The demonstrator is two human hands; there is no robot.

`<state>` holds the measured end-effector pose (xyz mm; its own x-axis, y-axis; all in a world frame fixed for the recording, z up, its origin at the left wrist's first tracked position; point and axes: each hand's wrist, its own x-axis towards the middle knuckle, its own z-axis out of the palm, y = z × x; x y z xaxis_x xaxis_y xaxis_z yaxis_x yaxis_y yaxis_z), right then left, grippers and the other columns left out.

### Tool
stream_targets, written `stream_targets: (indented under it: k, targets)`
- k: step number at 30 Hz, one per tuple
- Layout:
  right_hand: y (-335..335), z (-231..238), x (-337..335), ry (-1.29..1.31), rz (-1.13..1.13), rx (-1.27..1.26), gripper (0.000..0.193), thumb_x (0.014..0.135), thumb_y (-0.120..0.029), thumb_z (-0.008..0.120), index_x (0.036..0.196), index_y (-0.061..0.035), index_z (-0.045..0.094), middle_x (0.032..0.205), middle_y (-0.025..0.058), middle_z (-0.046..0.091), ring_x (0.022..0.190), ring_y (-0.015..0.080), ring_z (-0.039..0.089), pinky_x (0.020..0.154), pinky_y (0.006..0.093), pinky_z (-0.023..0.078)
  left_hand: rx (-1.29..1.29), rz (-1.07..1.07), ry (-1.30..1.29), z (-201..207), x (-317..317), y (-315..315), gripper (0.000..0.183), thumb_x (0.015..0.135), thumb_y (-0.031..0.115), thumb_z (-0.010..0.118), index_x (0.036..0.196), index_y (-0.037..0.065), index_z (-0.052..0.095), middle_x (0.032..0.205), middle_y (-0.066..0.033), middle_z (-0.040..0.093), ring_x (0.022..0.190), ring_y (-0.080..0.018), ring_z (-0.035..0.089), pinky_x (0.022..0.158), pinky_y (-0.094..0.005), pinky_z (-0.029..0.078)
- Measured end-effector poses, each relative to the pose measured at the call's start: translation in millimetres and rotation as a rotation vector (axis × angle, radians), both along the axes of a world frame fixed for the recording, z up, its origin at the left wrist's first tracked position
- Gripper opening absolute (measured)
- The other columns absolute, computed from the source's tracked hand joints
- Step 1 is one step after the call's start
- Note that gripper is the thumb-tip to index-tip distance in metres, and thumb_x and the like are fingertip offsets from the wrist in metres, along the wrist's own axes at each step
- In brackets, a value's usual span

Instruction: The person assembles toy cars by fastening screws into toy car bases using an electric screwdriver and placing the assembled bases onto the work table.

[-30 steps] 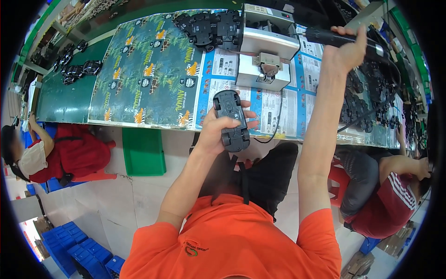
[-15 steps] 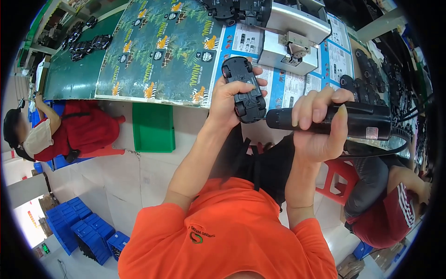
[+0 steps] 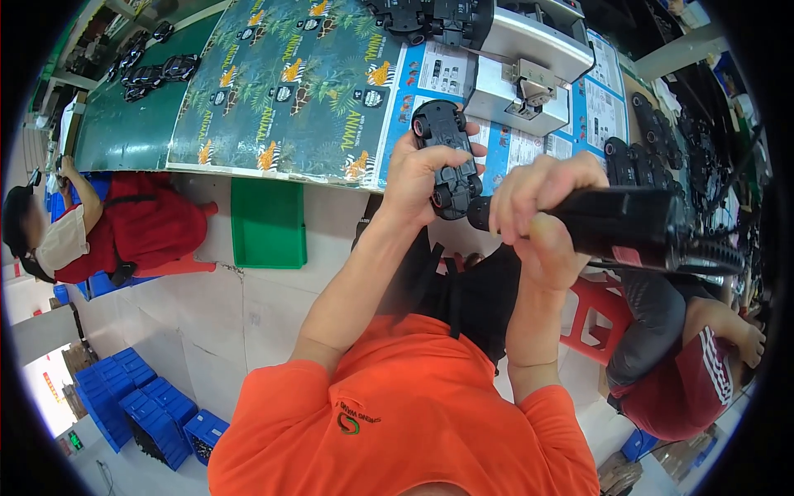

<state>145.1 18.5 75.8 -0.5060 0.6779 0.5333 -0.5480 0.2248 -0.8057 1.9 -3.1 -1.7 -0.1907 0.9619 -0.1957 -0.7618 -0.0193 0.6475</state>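
A black toy car (image 3: pixel 444 131), its underside and wheels turned toward me, is gripped in my left hand (image 3: pixel 411 183). The thumb lies across the chassis and the fingertips wrap round its far side. My right hand (image 3: pixel 547 231) is closed round a thick black electric screwdriver (image 3: pixel 624 223), held slantwise with a coiled cord at its back end. Its nose meets the near right end of the car; the bit itself is hidden, so I cannot tell whether it touches a screw.
Beyond my hands stands a silver metal machine (image 3: pixel 529 91) on the printed table sheet (image 3: pixel 289 99). More black toy cars (image 3: pixel 637 161) sit at the right and far edge. A green bin (image 3: pixel 269 223) is on the left. Co-workers sit at left and right, one near a red stool (image 3: pixel 597 318).
The toy car has shifted slightly right and tilted in my left hand. My right hand has moved left and turned the screwdriver, its back end swinging lower.
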Motion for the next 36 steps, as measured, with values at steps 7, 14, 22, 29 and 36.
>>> stream_targets:
  k: [7,14,22,29,36]
  targets:
    - [-2,4,8,0.170,-0.057,-0.201,0.024,0.084,-0.005,0.069,0.093,-0.0054,0.047,0.070,0.0070,0.053,0.053,0.0156,0.052,0.051,0.0323,0.049,0.009,0.007,-0.038,-2,1,1,0.056,0.076,-0.005,0.059,0.130,0.000,0.049,0.111,-0.0148,0.061,0.092,-0.0275,0.068,0.077,-0.0402,0.060]
    - [26,42,30,0.306,-0.090,-0.072,0.027,0.094,-0.034,0.062,0.102,-0.0091,0.054,0.075,0.0021,0.051,0.060,0.0136,0.051,0.057,0.0288,0.043,0.028,-0.014,-0.090,-3,2,6,0.053,0.080,-0.001,0.059,0.132,0.001,0.048,0.110,-0.0151,0.061,0.090,-0.0274,0.068,0.075,-0.0399,0.060]
    - [166,74,28,0.594,-0.665,-0.079,0.041,0.088,-0.045,0.071,0.097,-0.0110,0.050,0.068,0.0027,0.055,0.068,0.0191,0.059,0.080,0.0455,0.054,0.052,-0.021,-0.074,-5,0,0,0.043,0.096,0.024,0.058,0.132,0.002,0.049,0.107,-0.0144,0.063,0.088,-0.0246,0.068,0.073,-0.0397,0.060]
    - [195,26,53,0.584,-0.742,-0.317,0.035,0.093,-0.037,0.068,0.100,-0.0060,0.052,0.078,0.0086,0.059,0.075,0.0232,0.063,0.084,0.0471,0.055,0.251,0.136,0.123,72,-39,47,0.033,0.099,0.027,0.055,0.124,0.005,0.057,0.097,-0.0093,0.065,0.081,-0.0218,0.067,0.069,-0.0379,0.057]
    - [183,30,53,0.560,-0.671,-0.321,0.032,0.091,-0.029,0.072,0.095,-0.0017,0.056,0.082,0.0102,0.062,0.081,0.0248,0.065,0.085,0.0448,0.057,1.264,0.548,1.610,185,-1,172,0.048,0.074,0.000,0.067,0.121,0.000,0.056,0.092,-0.0184,0.060,0.083,-0.0350,0.062,0.072,-0.0400,0.051]
